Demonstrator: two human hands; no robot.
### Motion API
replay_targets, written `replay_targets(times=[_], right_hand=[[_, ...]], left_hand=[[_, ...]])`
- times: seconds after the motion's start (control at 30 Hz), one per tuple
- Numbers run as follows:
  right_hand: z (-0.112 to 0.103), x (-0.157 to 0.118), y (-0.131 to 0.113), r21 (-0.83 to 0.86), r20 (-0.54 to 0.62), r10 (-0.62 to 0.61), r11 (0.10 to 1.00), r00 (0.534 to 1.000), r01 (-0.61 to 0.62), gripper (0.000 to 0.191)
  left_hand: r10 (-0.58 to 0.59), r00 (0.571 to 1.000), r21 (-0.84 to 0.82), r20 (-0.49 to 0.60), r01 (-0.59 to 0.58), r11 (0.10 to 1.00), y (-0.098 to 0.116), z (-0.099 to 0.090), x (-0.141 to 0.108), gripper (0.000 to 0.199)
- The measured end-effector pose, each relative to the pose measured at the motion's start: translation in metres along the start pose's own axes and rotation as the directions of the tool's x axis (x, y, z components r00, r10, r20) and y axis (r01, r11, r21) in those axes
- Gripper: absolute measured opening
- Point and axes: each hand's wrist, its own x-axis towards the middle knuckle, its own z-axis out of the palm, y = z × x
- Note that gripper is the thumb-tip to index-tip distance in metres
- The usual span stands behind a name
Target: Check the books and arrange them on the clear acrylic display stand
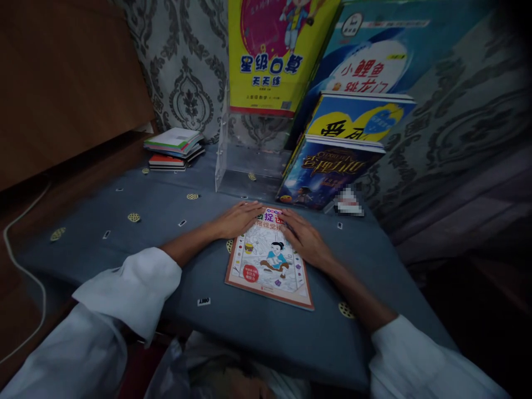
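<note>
A thin children's activity book [270,271] with a peach border lies flat on the cloth-covered table, turned slightly. A seated figure in blue is drawn on its cover. My left hand [241,217] rests at the upper left edge of the book, fingers stretched over its corner. My right hand [305,238] lies on the upper right edge, its fingers extended across the top of the cover. Parts of the printed title are hidden under the fingers. Neither hand lifts the book.
Behind the book stands a clear acrylic rack [249,183] with a yellow workbook [266,83]. A dark blue book [328,172] and other upright books lean to its right. A small stack of books [177,148] sits at the back left. A white cable [20,266] hangs at far left.
</note>
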Motion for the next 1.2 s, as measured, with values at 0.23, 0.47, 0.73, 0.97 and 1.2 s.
replay_targets(times=[0.23, 0.47, 0.73, 0.97, 1.2], right_hand=[[0.0002, 0.0005, 0.0014, 0.012, 0.009, -0.001, 1.0, 1.0, 0.001, 0.048], [-0.0001, 0.0014, 0.0, 0.015, -0.001, -0.009, 1.0, 1.0, 0.009, 0.049], [0.0007, 0.001, 0.0022, 0.011, -0.002, -0.013, 1.0, 1.0, 0.013, 0.051], [0.0009, 0.0003, 0.0033, 0.013, -0.009, -0.015, 1.0, 1.0, 0.015, 0.049], [0.0009, 0.001, 0.003, 0.013, -0.002, -0.012, 1.0, 1.0, 0.012, 0.049]], left_hand=[[0.022, 0.999, 0.003, -0.025, -0.022, 1.0, -0.0015, 0.0012, 0.0003, 0.048], [0.005, 1.0, 0.014, -0.01, -0.005, 1.0, -0.0005, 0.0007, 0.0006, 0.048], [0.013, 1.0, 0.021, -0.006, -0.013, 1.0, 0.0008, -0.0017, -0.0005, 0.049], [0.011, 1.0, 0.013, -0.004, -0.011, 1.0, 0.0, 0.0, 0.0007, 0.049], [0.011, 1.0, -0.005, -0.012, -0.011, 1.0, -0.0009, 0.0002, 0.0, 0.048]])
